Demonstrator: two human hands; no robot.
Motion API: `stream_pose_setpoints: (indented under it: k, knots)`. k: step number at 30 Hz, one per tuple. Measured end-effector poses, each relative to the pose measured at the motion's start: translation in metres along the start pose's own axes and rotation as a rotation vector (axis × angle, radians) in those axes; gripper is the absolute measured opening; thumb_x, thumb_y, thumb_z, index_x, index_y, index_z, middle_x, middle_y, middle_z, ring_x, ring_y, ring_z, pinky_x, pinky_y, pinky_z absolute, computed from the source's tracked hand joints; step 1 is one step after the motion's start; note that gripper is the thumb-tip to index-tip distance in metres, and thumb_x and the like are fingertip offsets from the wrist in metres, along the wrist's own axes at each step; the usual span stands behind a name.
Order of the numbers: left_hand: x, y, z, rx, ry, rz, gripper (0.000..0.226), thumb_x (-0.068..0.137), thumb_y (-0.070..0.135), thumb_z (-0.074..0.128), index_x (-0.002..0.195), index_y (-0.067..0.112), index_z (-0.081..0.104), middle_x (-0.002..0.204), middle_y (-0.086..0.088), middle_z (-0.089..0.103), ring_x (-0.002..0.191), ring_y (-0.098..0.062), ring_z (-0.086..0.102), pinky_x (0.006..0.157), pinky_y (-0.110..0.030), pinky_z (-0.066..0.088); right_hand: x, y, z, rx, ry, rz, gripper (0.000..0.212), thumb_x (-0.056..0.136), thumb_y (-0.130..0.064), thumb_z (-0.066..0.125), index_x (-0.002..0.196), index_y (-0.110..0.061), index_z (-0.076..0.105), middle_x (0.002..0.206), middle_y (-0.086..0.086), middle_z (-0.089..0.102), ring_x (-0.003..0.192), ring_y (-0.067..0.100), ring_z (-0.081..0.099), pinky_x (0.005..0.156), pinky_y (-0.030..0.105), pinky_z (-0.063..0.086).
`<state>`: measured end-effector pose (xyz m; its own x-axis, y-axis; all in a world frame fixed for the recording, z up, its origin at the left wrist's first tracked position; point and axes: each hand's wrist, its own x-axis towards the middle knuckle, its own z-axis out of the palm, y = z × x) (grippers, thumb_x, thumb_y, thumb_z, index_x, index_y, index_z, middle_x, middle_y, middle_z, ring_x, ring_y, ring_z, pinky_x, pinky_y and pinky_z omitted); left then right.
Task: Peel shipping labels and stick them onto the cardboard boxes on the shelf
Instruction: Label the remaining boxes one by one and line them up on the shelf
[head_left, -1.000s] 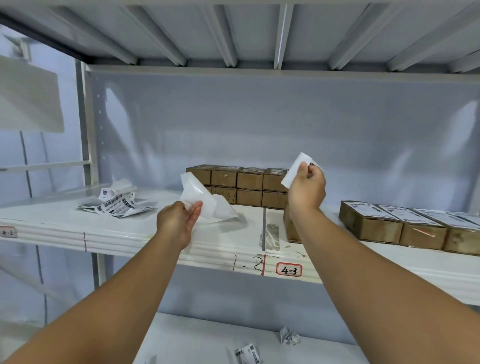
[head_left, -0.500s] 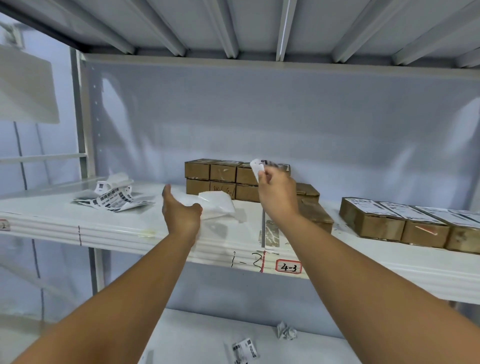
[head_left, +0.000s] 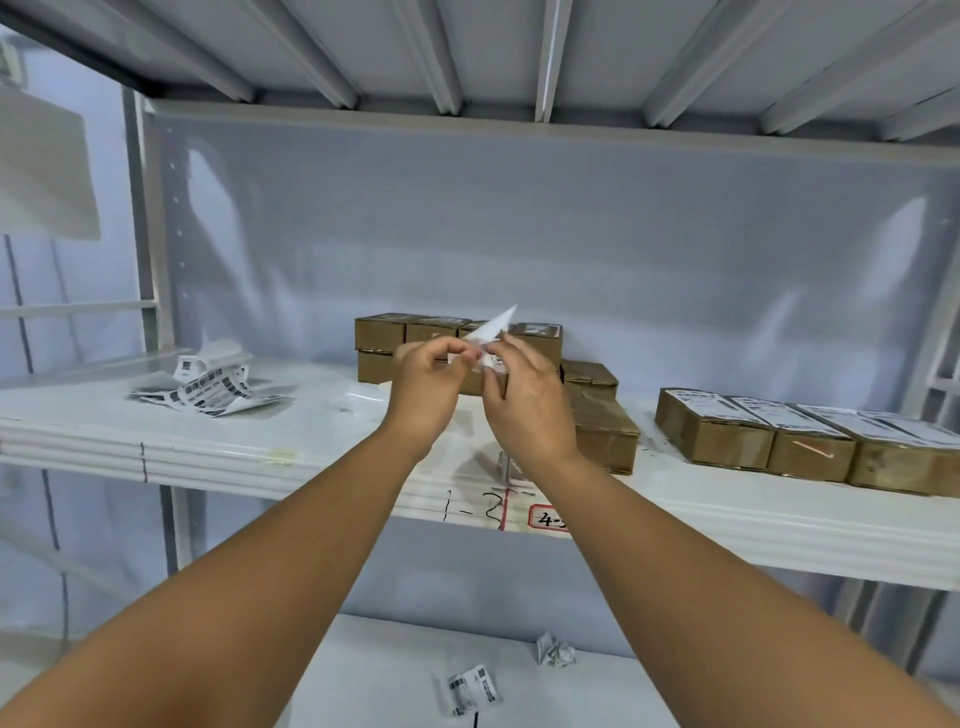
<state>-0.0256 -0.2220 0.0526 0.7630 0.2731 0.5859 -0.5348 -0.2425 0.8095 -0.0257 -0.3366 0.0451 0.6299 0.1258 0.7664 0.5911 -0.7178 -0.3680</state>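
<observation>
Both my hands meet above the white shelf (head_left: 311, 447), pinching one white shipping label (head_left: 496, 326) between them. My left hand (head_left: 428, 379) grips its left side and my right hand (head_left: 524, 395) grips its right side. The label's point sticks up above my fingers. Behind my hands stands a stack of brown cardboard boxes (head_left: 379, 332). Two more unlabelled boxes (head_left: 602, 421) sit just right of my right hand. A row of labelled boxes (head_left: 753, 431) lies at the far right.
A heap of barcode label sheets (head_left: 213, 387) lies on the shelf at the left. A clear backing sheet (head_left: 363, 397) rests on the shelf by my left wrist. Crumpled paper (head_left: 555, 649) and a loose label (head_left: 472, 688) lie on the lower shelf.
My left hand let the backing sheet drop onto the shelf and moved right to join my right hand on the label. My right hand shifted slightly right with the label.
</observation>
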Motion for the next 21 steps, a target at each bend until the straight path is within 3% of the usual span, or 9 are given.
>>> stream_pose_setpoints:
  k: [4,7,10,13,15,16,18,19,21]
  knots:
    - [-0.006,0.007,-0.001,-0.202,-0.033,-0.123,0.021,0.092,0.011,0.056,0.080,0.025,0.066,0.095,-0.001,0.065,0.087,-0.016,0.057,0.076,-0.024,0.046,-0.004,0.000,-0.004,-0.007,0.085,-0.088,0.030,0.094,-0.014,0.052,0.121,-0.006,0.062,0.127,0.012,0.058,0.119,0.029,0.050,0.101,0.041,0.041]
    - [-0.010,0.016,0.000,-0.389,-0.095,-0.210,0.015,0.094,0.007,0.053,0.094,0.012,0.068,0.094,-0.008,0.064,0.086,-0.021,0.058,0.082,-0.029,0.050,-0.005,0.002,-0.007,-0.019,0.095,-0.103,0.029,0.092,-0.014,0.054,0.119,-0.006,0.063,0.124,0.011,0.058,0.118,0.029,0.049,0.101,0.040,0.041]
    - [-0.007,0.023,0.007,-0.437,-0.022,-0.319,0.023,0.091,-0.006,0.050,0.108,0.003,0.063,0.093,-0.014,0.064,0.079,-0.025,0.059,0.085,-0.033,0.052,-0.007,0.006,-0.014,-0.016,0.113,-0.118,0.030,0.091,-0.013,0.056,0.119,-0.007,0.063,0.126,0.011,0.055,0.122,0.028,0.047,0.101,0.037,0.041]
    - [-0.005,0.028,0.016,-0.424,0.048,-0.372,0.030,0.087,-0.016,0.048,0.107,0.003,0.060,0.105,-0.018,0.062,0.078,-0.027,0.062,0.066,-0.028,0.058,-0.008,0.011,-0.024,-0.018,0.035,-0.073,0.030,0.090,-0.019,0.058,0.119,-0.013,0.062,0.133,0.003,0.044,0.129,0.019,0.035,0.102,0.029,0.038]
    - [-0.004,0.029,0.022,-0.407,0.062,-0.379,0.035,0.086,-0.018,0.046,0.113,0.000,0.058,0.108,-0.018,0.062,0.075,-0.025,0.064,0.052,-0.023,0.054,-0.008,0.016,-0.031,0.058,-0.026,0.006,0.025,0.086,-0.022,0.064,0.111,-0.018,0.064,0.141,-0.001,0.032,0.135,0.014,0.023,0.103,0.024,0.033]
    - [-0.004,0.029,0.025,-0.386,0.064,-0.374,0.036,0.086,-0.018,0.045,0.115,0.000,0.058,0.110,-0.018,0.063,0.078,-0.025,0.064,0.053,-0.023,0.054,-0.007,0.018,-0.036,0.143,-0.077,0.071,0.023,0.084,-0.023,0.067,0.107,-0.021,0.064,0.145,-0.003,0.024,0.137,0.012,0.018,0.104,0.022,0.030]
    - [-0.002,0.029,0.031,-0.346,0.064,-0.347,0.040,0.087,-0.019,0.041,0.117,0.001,0.057,0.116,-0.017,0.063,0.093,-0.029,0.064,0.071,-0.031,0.056,-0.004,0.025,-0.043,0.328,-0.198,0.204,0.023,0.082,-0.024,0.070,0.104,-0.027,0.062,0.151,-0.007,0.012,0.139,0.012,0.018,0.105,0.024,0.029]
    - [-0.002,0.029,0.033,-0.328,0.055,-0.329,0.041,0.087,-0.018,0.039,0.116,0.003,0.057,0.118,-0.016,0.063,0.099,-0.029,0.064,0.079,-0.034,0.056,-0.001,0.030,-0.045,0.402,-0.224,0.256,0.022,0.083,-0.026,0.069,0.104,-0.028,0.062,0.151,-0.007,0.016,0.137,0.014,0.025,0.103,0.025,0.031]
    - [-0.001,0.029,0.036,-0.276,-0.015,-0.294,0.041,0.088,-0.018,0.039,0.114,0.007,0.058,0.116,-0.012,0.063,0.097,-0.024,0.064,0.081,-0.033,0.055,0.004,0.040,-0.048,0.533,-0.134,0.343,0.012,0.087,-0.034,0.063,0.097,-0.029,0.065,0.137,-0.003,0.047,0.124,0.018,0.049,0.100,0.034,0.043]
